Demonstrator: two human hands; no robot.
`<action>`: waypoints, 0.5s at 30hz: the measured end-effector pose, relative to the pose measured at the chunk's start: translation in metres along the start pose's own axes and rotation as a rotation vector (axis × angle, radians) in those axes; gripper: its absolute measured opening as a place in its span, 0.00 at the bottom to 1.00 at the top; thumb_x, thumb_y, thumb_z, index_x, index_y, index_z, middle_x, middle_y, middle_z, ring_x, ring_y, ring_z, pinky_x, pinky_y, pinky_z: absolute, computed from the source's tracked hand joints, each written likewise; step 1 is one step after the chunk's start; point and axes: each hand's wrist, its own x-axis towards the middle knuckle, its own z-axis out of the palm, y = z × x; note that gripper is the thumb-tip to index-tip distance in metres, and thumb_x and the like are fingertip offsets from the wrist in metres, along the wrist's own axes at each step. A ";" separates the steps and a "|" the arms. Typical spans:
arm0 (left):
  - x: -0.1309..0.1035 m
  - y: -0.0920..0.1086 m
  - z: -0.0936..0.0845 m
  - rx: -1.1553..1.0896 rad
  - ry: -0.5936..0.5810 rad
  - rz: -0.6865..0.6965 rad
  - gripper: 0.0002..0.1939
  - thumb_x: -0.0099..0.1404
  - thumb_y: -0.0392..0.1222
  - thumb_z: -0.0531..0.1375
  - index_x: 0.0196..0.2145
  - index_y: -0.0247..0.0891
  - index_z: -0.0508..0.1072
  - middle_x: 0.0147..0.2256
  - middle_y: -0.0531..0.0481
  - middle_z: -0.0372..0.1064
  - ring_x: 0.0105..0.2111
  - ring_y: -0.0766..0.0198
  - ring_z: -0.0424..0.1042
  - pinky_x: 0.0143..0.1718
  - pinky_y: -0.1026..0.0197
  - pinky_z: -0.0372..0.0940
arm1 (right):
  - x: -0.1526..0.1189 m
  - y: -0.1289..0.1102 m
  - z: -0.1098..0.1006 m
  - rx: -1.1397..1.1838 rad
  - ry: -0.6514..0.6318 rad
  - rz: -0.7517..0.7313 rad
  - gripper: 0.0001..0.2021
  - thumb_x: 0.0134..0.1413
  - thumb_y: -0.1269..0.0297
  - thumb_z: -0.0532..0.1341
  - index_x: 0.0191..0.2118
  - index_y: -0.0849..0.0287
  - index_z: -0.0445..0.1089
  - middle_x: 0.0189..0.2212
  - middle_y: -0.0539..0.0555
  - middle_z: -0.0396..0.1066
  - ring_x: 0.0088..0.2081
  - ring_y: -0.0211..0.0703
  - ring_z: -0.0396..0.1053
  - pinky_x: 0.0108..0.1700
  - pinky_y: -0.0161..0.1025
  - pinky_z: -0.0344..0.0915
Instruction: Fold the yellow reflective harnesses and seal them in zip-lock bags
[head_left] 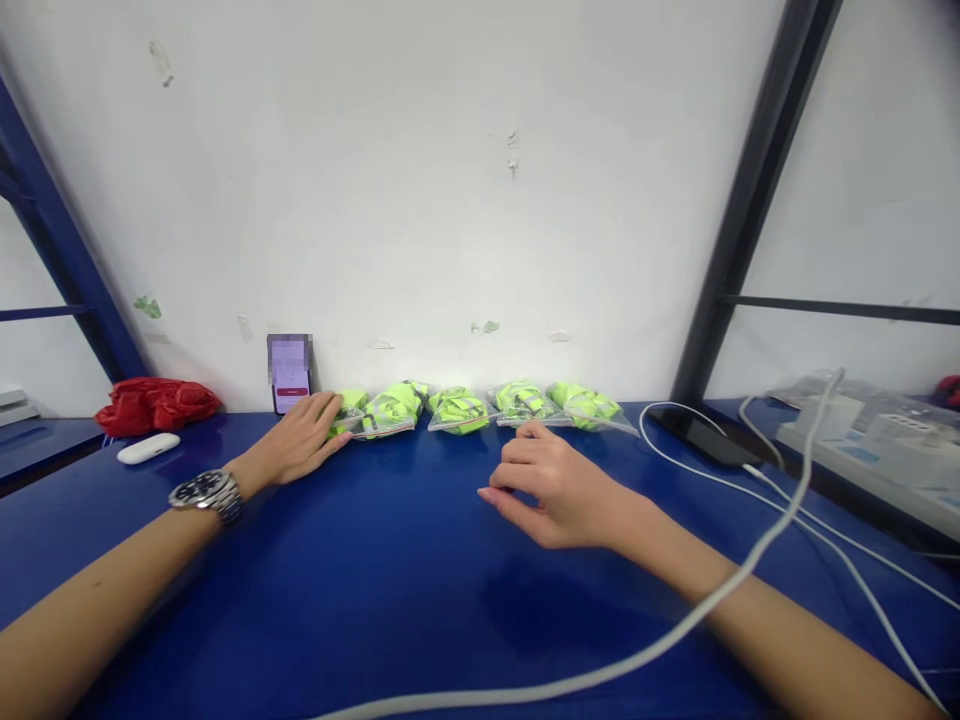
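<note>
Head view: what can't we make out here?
- Phone against the wall: its screen is blurred, unreadable.
- Leftmost green bag: partly covered by the left hand, so the contact under the fingers is hidden.
- Right hand: fingers curled down; whether anything lies under them cannot be told.
- Bag contents: green items behind creased plastic, too small to identify.
- Boxes at the right: cut off by the edge and blurred.
</note>
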 end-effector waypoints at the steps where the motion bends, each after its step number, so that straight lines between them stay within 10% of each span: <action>1: 0.006 0.003 0.002 0.003 -0.016 0.000 0.32 0.71 0.54 0.41 0.61 0.24 0.53 0.60 0.28 0.53 0.63 0.44 0.50 0.61 0.43 0.47 | -0.001 0.000 0.001 -0.001 -0.009 0.000 0.15 0.62 0.64 0.54 0.27 0.62 0.71 0.21 0.50 0.65 0.25 0.36 0.56 0.40 0.41 0.54; 7: 0.013 0.026 -0.012 0.060 0.075 -0.021 0.32 0.69 0.55 0.46 0.62 0.30 0.53 0.62 0.31 0.52 0.63 0.44 0.50 0.62 0.41 0.45 | -0.002 0.002 -0.001 -0.014 -0.050 0.015 0.15 0.63 0.64 0.54 0.28 0.61 0.71 0.22 0.51 0.67 0.24 0.36 0.56 0.42 0.42 0.54; 15: 0.038 0.088 -0.028 0.054 0.051 0.059 0.11 0.67 0.33 0.46 0.38 0.33 0.67 0.36 0.36 0.68 0.38 0.50 0.70 0.39 0.51 0.63 | -0.002 0.002 -0.001 -0.027 -0.071 0.024 0.15 0.63 0.64 0.53 0.28 0.62 0.71 0.22 0.51 0.67 0.25 0.36 0.57 0.43 0.43 0.54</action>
